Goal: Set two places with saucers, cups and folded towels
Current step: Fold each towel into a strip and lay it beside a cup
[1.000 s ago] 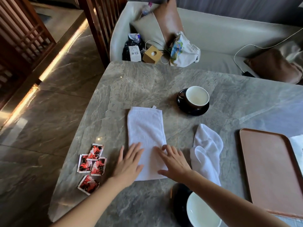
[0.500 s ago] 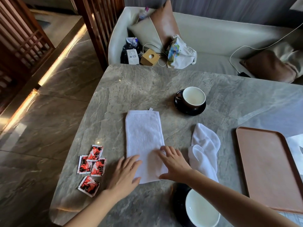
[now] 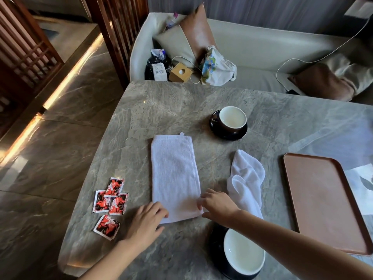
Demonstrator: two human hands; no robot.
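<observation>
Near edge of grey marble table (image 3: 161, 110): white terry towel (image 3: 173, 174), folded lengthwise, lies flat. Right hand (image 3: 219, 205) has slid back from mid-towel and curls over near-right corner. Left hand (image 3: 144, 221) likewise back, touching near-left corner, grip indeterminate. Next fold likely.

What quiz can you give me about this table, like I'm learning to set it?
1. True or false: both towels lie folded flat.
2. How many red packets lie on the table?
3. The left hand and right hand touch the flat towel at its: A) near end, B) far end, C) middle.

Key
1. False. The crumpled towel lies bunched up beside the flat one.
2. Four.
3. A.
</observation>
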